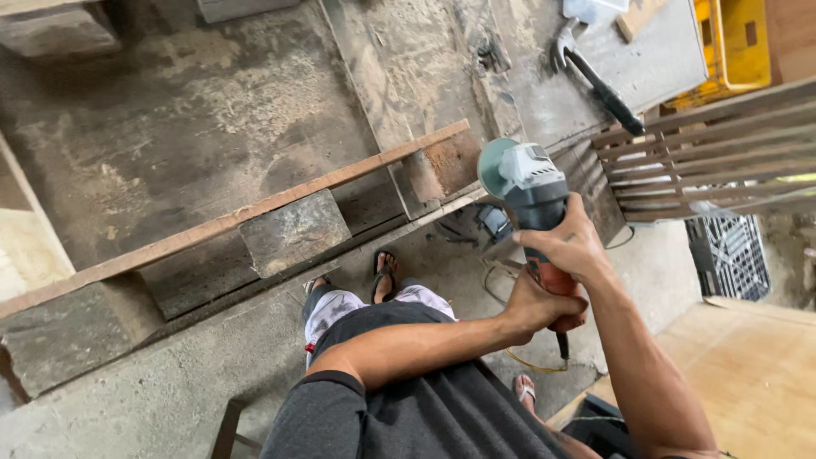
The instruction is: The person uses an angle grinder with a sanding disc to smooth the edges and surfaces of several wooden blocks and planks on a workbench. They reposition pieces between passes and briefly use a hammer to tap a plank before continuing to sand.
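Both hands are clamped on an angle grinder held upright in the air above the concrete floor, clear of everything around it. The right hand wraps the grey upper body of the tool just below its head, and the left hand grips the red lower end, so the two hands sit one above the other, nearly touching. The grinder's round disc faces toward the near edge of a worn, dusty table. A long rusty steel bar runs along that near edge, with a dark block just below it. A yellow cord trails from the bottom of the tool down toward the floor. Near the table's far right corner lies a claw hammer with a black handle. A yellow crate stands beyond that corner, and a wooden slatted frame stands to the right of the grinder. The person's sandalled foot shows on the floor below.
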Available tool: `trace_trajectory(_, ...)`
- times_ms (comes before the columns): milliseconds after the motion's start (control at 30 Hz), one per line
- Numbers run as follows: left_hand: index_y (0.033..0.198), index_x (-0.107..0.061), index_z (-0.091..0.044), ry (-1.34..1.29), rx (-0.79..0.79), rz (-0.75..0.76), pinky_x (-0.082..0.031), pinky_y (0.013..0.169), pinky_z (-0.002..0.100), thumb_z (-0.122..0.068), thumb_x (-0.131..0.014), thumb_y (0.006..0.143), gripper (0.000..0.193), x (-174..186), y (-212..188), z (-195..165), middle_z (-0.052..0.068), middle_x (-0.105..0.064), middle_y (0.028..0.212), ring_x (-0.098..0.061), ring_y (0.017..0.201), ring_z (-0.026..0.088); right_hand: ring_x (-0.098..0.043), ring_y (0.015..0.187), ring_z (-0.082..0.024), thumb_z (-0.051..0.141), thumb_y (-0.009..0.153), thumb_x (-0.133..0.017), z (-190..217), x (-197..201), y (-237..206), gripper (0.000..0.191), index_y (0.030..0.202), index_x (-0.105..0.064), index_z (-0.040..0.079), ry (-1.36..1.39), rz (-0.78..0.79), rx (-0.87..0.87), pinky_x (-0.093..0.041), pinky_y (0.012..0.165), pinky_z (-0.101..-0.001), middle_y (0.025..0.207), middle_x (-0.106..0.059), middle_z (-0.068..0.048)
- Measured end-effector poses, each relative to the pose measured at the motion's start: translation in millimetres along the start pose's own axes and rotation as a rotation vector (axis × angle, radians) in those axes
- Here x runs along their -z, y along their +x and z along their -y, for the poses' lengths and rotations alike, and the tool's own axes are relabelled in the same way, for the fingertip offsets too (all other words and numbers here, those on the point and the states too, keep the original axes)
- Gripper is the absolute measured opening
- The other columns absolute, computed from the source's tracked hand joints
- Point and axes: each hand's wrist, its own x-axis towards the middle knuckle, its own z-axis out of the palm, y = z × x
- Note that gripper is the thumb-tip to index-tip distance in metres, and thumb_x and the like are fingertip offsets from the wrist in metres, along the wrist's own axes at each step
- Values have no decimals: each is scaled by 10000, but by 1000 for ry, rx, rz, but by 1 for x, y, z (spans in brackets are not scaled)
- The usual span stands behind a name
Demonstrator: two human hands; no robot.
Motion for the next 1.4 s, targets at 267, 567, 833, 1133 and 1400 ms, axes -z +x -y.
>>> trace_trajectory(267, 873, -576, -15, -98, 4, 77, -471, 458, 298, 75, -706, 796, 176, 3, -15, -11, 62, -625, 720, -634, 587, 163, -704, 1008, -451, 434, 645, -889, 11, -5, -8, 886, 1239, -455, -60, -224, 12, -8, -546, 879, -481, 1028, -703, -319)
trace_trajectory(567, 1121, -471, 1, 476, -52, -89, -518, 579, 382, -80, -796, 640, 586, 23, -31, -32, 115, -624, 837, -639, 682, 239, -645, 860, -134, 100, 688, -894, -7, -21, -32, 549, 1166, -650, -17, 713, -65, 91, -551, 768, -301, 1011, -695, -51)
trace_trajectory(833, 1381, -371, 10, 930, 54, -4, -547, 904, 480, -454, -822, 673, 959, 41, -25, -47, 205, -663, 1102, -680, 998, 374, -668, 848, -146, 56, 629, -883, -29, -23, -12, 565, 1140, -651, -17, 658, -64, 81, -568, 774, -308, 997, -708, -65)
trace_trajectory(1133, 1650, -65, -159, 2193, 377, -838, 36, 1161, 683, -719, -864, 536, 1481, 149, -113, -239, 248, -12, 1664, 14, 1532, 445, -697, 1052, -298, 244, 562, -887, -12, 27, 51, 806, 1271, -587, 5, 22, 69, 126, -524, 925, -409, 1114, -722, -166)
trace_trajectory(1400, 1585, -336, -132, 2319, 13, -874, -253, 1120, 624, -520, -923, 556, 1246, 171, -118, -230, 176, -427, 1423, -395, 1345, 366, -679, 1075, -398, 373, 554, -900, 2, 34, 87, 851, 1233, -585, -33, -290, 138, 125, -520, 939, -447, 1104, -712, -270)
